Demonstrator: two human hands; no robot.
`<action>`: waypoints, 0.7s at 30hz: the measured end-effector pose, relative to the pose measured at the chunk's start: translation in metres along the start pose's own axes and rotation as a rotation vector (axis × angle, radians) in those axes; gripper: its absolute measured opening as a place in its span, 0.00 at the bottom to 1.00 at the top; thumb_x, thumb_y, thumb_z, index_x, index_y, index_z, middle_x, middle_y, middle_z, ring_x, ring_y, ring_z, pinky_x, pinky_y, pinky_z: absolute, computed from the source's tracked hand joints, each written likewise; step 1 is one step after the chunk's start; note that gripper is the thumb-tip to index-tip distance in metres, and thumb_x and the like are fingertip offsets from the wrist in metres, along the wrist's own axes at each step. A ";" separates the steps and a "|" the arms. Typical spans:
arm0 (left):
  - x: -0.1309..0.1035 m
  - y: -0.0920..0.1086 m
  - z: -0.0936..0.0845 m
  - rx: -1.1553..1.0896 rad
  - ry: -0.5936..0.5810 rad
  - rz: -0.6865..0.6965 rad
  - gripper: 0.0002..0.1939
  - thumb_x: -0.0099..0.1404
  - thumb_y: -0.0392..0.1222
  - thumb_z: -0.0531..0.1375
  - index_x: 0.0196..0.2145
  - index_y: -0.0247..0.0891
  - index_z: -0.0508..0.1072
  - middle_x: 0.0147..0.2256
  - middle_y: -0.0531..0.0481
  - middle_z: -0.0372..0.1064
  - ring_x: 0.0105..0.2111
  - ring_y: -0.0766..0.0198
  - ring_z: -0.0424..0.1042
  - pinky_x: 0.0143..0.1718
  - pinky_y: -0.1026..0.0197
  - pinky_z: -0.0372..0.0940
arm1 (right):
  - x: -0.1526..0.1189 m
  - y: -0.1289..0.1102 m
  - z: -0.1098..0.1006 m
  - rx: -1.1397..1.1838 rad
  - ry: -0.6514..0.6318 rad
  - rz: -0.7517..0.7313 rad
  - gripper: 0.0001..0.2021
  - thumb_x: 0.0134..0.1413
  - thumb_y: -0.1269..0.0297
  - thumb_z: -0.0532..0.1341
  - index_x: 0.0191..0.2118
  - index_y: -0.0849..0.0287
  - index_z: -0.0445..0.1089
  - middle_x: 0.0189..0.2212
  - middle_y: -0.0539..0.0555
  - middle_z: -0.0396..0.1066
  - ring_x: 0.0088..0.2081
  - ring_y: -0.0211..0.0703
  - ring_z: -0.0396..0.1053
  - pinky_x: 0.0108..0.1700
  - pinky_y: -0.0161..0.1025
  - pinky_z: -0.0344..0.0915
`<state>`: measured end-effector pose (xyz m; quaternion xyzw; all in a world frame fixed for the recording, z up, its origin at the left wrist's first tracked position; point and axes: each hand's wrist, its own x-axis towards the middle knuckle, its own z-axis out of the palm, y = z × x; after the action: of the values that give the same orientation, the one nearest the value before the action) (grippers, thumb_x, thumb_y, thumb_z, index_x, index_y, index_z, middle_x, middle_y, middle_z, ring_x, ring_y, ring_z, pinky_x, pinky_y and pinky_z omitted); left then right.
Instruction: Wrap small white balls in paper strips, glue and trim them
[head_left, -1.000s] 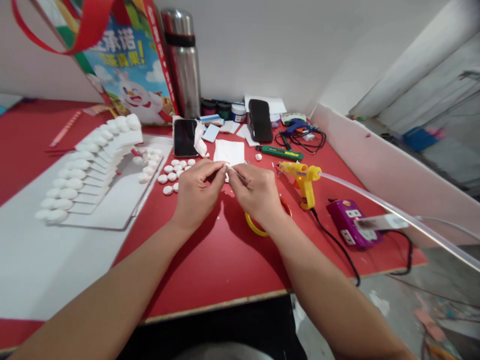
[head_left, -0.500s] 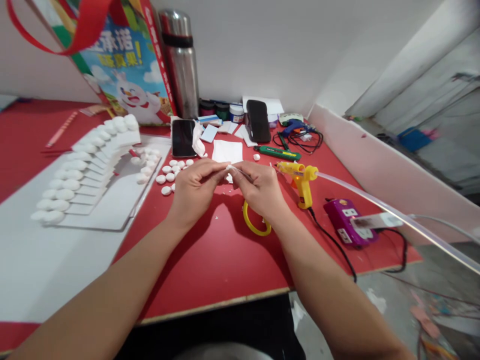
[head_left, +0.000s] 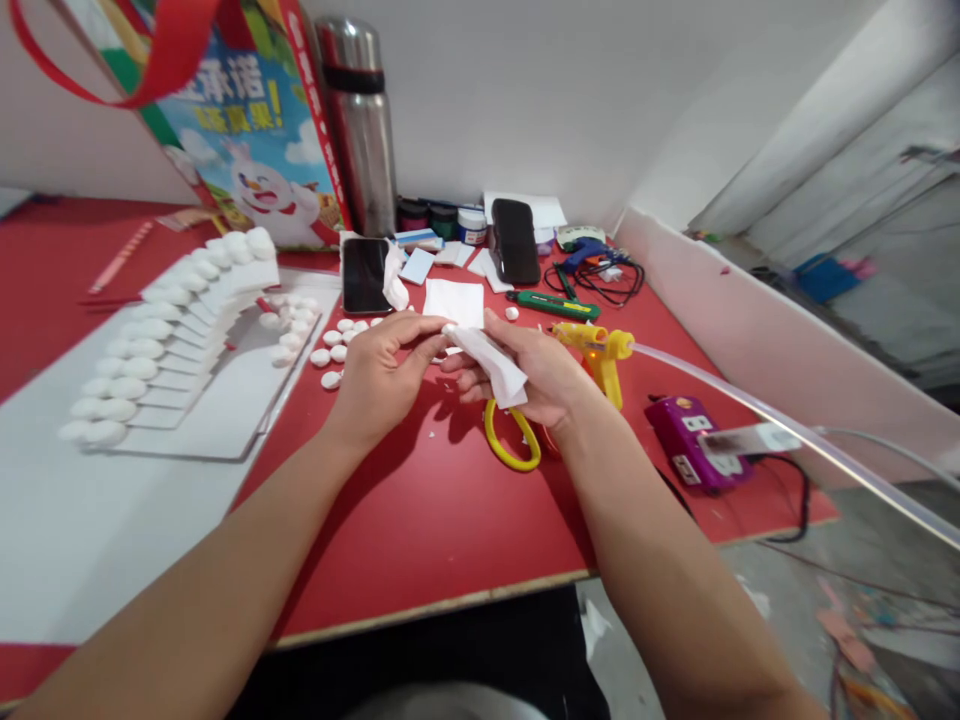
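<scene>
A twisted piece of white tissue [head_left: 491, 365] hangs between my hands above the red table. My left hand [head_left: 386, 370] is closed, pinching its bunched end between thumb and fingertips. Under the tissue's loose tail, my right hand [head_left: 544, 365] is turned partly palm up with its fingers stretched out. Just behind the hands lies a square white tissue sheet [head_left: 454, 300]. Several small padded white ovals [head_left: 330, 357] rest left of my left hand. Below my right hand shows a yellow ring-shaped handle [head_left: 512, 445], partly hidden by the hand.
A yellow glue gun [head_left: 596, 345] with a long clear stick stands right, near a purple power strip [head_left: 694, 440]. A white stepped model [head_left: 187, 350] edged with padded ovals stands left. Phones [head_left: 365, 275], a green cutter [head_left: 555, 304] and a steel flask [head_left: 360, 130] sit behind.
My right hand has come away from its pinch, turned palm up and opened. The tissue's tail now shows spread over it. My left hand still pinches the other end.
</scene>
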<state>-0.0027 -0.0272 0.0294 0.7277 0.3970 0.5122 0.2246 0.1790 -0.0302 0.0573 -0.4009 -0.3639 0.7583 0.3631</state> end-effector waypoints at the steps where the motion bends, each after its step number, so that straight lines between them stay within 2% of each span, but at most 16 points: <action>1: 0.000 0.000 0.000 -0.005 -0.016 0.005 0.09 0.69 0.40 0.61 0.42 0.38 0.82 0.40 0.48 0.80 0.41 0.61 0.76 0.47 0.60 0.69 | 0.000 -0.001 -0.002 0.055 -0.024 0.044 0.19 0.73 0.59 0.47 0.39 0.64 0.71 0.28 0.56 0.76 0.26 0.39 0.72 0.33 0.38 0.75; 4: 0.001 -0.001 0.000 -0.031 -0.040 0.032 0.09 0.69 0.40 0.61 0.41 0.39 0.82 0.39 0.48 0.80 0.41 0.61 0.76 0.46 0.61 0.69 | -0.002 -0.003 -0.003 0.181 -0.071 0.101 0.16 0.73 0.63 0.48 0.41 0.64 0.70 0.28 0.53 0.73 0.23 0.34 0.66 0.30 0.34 0.72; 8: 0.002 -0.003 0.000 -0.050 -0.027 0.038 0.09 0.69 0.40 0.62 0.41 0.39 0.82 0.39 0.48 0.80 0.41 0.60 0.76 0.46 0.60 0.69 | -0.003 -0.004 0.001 0.232 -0.127 0.142 0.21 0.74 0.54 0.46 0.40 0.63 0.70 0.24 0.49 0.66 0.19 0.30 0.53 0.21 0.28 0.58; 11: 0.001 -0.003 -0.001 -0.035 -0.041 0.038 0.09 0.69 0.41 0.61 0.41 0.39 0.82 0.39 0.47 0.79 0.40 0.60 0.76 0.45 0.59 0.69 | -0.002 -0.003 0.002 0.081 -0.087 0.088 0.19 0.68 0.48 0.56 0.38 0.61 0.69 0.23 0.46 0.62 0.18 0.30 0.46 0.18 0.29 0.48; 13: 0.001 -0.003 -0.001 -0.033 -0.041 0.015 0.09 0.69 0.41 0.61 0.41 0.39 0.82 0.38 0.47 0.79 0.38 0.61 0.75 0.43 0.60 0.69 | 0.000 0.001 0.003 -0.092 -0.008 -0.036 0.17 0.60 0.50 0.64 0.35 0.61 0.69 0.22 0.44 0.59 0.19 0.29 0.43 0.19 0.31 0.43; 16: -0.001 -0.003 0.002 -0.071 -0.019 -0.083 0.09 0.67 0.41 0.63 0.40 0.39 0.83 0.37 0.48 0.80 0.37 0.61 0.76 0.42 0.60 0.70 | 0.002 0.010 0.003 -0.506 0.158 -0.343 0.15 0.61 0.54 0.63 0.30 0.61 0.69 0.21 0.45 0.56 0.21 0.32 0.49 0.23 0.34 0.47; 19: -0.003 -0.005 0.006 -0.159 0.020 -0.207 0.09 0.65 0.42 0.65 0.40 0.39 0.83 0.37 0.48 0.81 0.36 0.60 0.77 0.42 0.58 0.71 | 0.003 0.018 0.005 -1.047 0.300 -0.669 0.12 0.66 0.63 0.56 0.34 0.62 0.73 0.27 0.52 0.67 0.30 0.40 0.63 0.34 0.37 0.58; 21: -0.003 -0.006 0.008 -0.192 0.042 -0.258 0.09 0.64 0.43 0.65 0.40 0.38 0.83 0.37 0.47 0.81 0.36 0.59 0.77 0.42 0.57 0.72 | 0.003 0.022 0.007 -1.287 0.363 -0.759 0.12 0.66 0.67 0.54 0.41 0.63 0.75 0.34 0.58 0.72 0.36 0.44 0.68 0.39 0.39 0.61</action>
<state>0.0020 -0.0253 0.0201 0.6349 0.4410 0.5299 0.3487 0.1658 -0.0402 0.0408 -0.4990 -0.7809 0.1426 0.3476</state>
